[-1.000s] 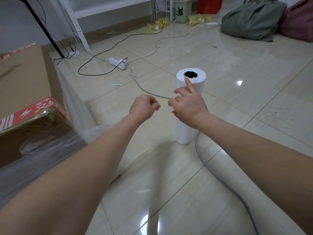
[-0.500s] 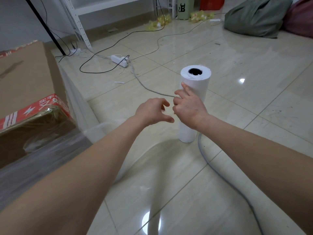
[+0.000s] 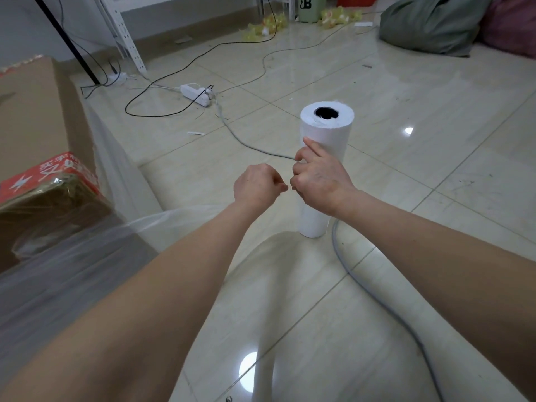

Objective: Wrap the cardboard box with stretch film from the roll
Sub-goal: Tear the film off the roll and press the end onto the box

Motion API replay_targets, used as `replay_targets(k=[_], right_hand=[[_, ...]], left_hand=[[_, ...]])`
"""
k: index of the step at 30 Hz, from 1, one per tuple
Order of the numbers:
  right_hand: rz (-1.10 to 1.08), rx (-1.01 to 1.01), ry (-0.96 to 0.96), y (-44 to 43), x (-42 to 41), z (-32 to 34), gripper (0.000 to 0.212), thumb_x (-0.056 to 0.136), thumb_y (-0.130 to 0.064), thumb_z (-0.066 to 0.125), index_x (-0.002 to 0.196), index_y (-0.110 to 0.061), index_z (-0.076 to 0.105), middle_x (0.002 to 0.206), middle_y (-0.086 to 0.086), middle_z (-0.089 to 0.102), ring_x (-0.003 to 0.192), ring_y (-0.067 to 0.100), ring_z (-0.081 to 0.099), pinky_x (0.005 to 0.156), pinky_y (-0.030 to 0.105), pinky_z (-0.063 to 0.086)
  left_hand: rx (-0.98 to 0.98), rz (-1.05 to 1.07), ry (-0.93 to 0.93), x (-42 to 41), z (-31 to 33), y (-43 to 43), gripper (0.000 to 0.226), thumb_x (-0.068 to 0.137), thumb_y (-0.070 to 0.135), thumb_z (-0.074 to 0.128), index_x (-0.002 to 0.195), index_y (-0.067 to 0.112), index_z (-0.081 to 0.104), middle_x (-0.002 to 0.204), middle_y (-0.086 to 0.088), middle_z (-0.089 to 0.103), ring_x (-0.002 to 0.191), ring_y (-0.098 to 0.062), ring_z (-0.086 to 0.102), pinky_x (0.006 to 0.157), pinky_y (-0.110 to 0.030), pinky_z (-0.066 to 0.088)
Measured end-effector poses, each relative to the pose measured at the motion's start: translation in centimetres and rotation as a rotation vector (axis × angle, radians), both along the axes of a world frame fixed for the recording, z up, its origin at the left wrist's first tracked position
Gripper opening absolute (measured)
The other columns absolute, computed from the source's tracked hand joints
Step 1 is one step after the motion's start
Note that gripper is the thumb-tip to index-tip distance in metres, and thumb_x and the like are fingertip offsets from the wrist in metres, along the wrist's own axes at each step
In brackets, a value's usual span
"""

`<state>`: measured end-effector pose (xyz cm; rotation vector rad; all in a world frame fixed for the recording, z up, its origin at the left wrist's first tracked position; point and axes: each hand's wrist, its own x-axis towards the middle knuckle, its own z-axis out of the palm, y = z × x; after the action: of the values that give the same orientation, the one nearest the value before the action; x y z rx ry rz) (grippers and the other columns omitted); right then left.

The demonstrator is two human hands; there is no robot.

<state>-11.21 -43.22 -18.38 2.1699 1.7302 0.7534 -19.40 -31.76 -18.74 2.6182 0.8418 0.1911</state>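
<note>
The cardboard box (image 3: 32,117) with a red printed band sits at the left, its near side covered in clear stretch film (image 3: 72,256). A sheet of film runs from the box toward my hands. The white roll (image 3: 327,134) stands upright on the tiled floor, partly hidden behind my right hand. My left hand (image 3: 256,188) is curled just left of the roll, its thumb and fingertips pinched together on the film. My right hand (image 3: 319,181) is in front of the roll with its index finger laid against it. Its other fingers are curled at the film, almost touching my left fingertips.
A grey cable (image 3: 362,282) curves across the floor past the roll's base. A white power strip (image 3: 195,95) with black cords lies behind. A white shelf leg (image 3: 124,39), a black pole (image 3: 66,42), a grey-green bag (image 3: 429,21) and a green bin (image 3: 307,7) stand farther back.
My left hand opened half a second ago and has now curled into a pinch again. My right index finger slid down from the roll's top rim to its side.
</note>
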Motion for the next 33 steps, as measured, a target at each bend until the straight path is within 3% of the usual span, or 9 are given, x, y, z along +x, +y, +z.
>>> replay_targets(k=[7, 14, 17, 18, 20, 22, 24, 28, 33], right_hand=[[0.015, -0.113, -0.046, -0.5, -0.3, -0.2, 0.014, 0.053, -0.022, 0.086, 0.055, -0.027, 0.073, 0.055, -0.01, 0.062, 0.081, 0.022, 0.065, 0.105, 0.044, 0.04], [0.0, -0.09, -0.046, -0.5, -0.2, -0.5, 0.013, 0.055, -0.024, 0.085, 0.058, -0.026, 0.073, 0.057, -0.01, 0.064, 0.084, 0.02, 0.064, 0.104, 0.041, 0.041], [0.023, -0.056, -0.034, -0.7, -0.2, -1.0, 0.012, 0.069, -0.015, 0.075, 0.081, -0.017, 0.071, 0.069, -0.004, 0.069, 0.096, 0.024, 0.061, 0.109, 0.043, 0.035], [0.029, -0.032, -0.019, -0.7, -0.5, -1.0, 0.017, 0.069, -0.013, 0.074, 0.085, -0.015, 0.068, 0.069, -0.002, 0.068, 0.094, 0.025, 0.061, 0.104, 0.042, 0.04], [0.049, 0.045, 0.023, -0.5, -0.7, -1.3, 0.028, 0.058, -0.015, 0.08, 0.081, -0.013, 0.065, 0.067, 0.001, 0.064, 0.078, 0.025, 0.06, 0.08, 0.036, 0.051], [0.021, 0.053, 0.059, 0.0, -0.8, -1.8, 0.034, 0.051, -0.02, 0.084, 0.08, -0.014, 0.066, 0.075, 0.002, 0.061, 0.073, 0.024, 0.058, 0.062, 0.03, 0.048], [-0.04, 0.028, 0.094, 0.5, -1.2, -1.7, 0.04, 0.052, -0.024, 0.085, 0.087, -0.015, 0.067, 0.087, 0.002, 0.061, 0.073, 0.023, 0.057, 0.057, 0.027, 0.045], [-0.169, -0.065, 0.233, 1.6, -1.7, -2.3, 0.043, 0.089, -0.02, 0.062, 0.129, -0.015, 0.046, 0.134, 0.004, 0.041, 0.102, 0.025, 0.051, 0.063, 0.033, 0.037], [-0.267, -0.177, 0.278, 2.4, -2.5, -1.6, 0.028, 0.095, -0.009, 0.048, 0.118, -0.018, 0.059, 0.12, 0.003, 0.047, 0.109, 0.024, 0.048, 0.072, 0.032, 0.033]], left_hand=[[-0.053, 0.214, 0.013, -1.2, -0.8, 3.1, 0.015, 0.086, 0.025, 0.063, 0.076, 0.017, 0.071, 0.084, -0.005, 0.071, 0.081, -0.026, 0.065, 0.063, -0.026, 0.042], [-0.068, 0.275, -0.005, -1.4, -1.5, 3.9, 0.017, 0.093, 0.027, 0.057, 0.091, 0.019, 0.071, 0.098, -0.001, 0.071, 0.09, -0.024, 0.065, 0.069, -0.027, 0.045], [-0.142, 0.181, 0.005, -1.6, -1.9, 4.3, 0.014, 0.091, 0.024, 0.058, 0.086, 0.017, 0.069, 0.092, -0.001, 0.07, 0.082, -0.021, 0.061, 0.069, -0.028, 0.046], [-0.172, 0.132, 0.014, -1.7, -1.9, 4.4, 0.013, 0.09, 0.023, 0.059, 0.085, 0.015, 0.068, 0.09, -0.002, 0.068, 0.079, -0.021, 0.059, 0.068, -0.028, 0.046], [-0.205, 0.063, 0.04, -2.0, -1.9, 4.4, 0.011, 0.089, 0.022, 0.061, 0.083, 0.014, 0.066, 0.082, 0.0, 0.063, 0.074, -0.018, 0.055, 0.065, -0.026, 0.042], [-0.226, 0.02, 0.054, -2.3, -1.7, 4.3, 0.01, 0.088, 0.02, 0.062, 0.081, 0.014, 0.066, 0.072, 0.005, 0.057, 0.065, -0.013, 0.049, 0.056, -0.022, 0.037], [-0.252, -0.014, 0.05, -2.6, -1.5, 4.3, 0.011, 0.087, 0.018, 0.061, 0.08, 0.013, 0.068, 0.068, 0.008, 0.056, 0.06, -0.009, 0.047, 0.052, -0.019, 0.034], [-0.322, -0.08, 0.034, -3.0, -1.1, 4.4, 0.013, 0.085, 0.019, 0.061, 0.079, 0.011, 0.071, 0.079, 0.0, 0.067, 0.072, -0.014, 0.053, 0.062, -0.022, 0.04], [-0.3, -0.117, 0.022, -3.0, -1.0, 4.0, 0.011, 0.082, 0.023, 0.06, 0.082, 0.016, 0.069, 0.079, 0.002, 0.066, 0.071, -0.015, 0.054, 0.063, -0.026, 0.043]])
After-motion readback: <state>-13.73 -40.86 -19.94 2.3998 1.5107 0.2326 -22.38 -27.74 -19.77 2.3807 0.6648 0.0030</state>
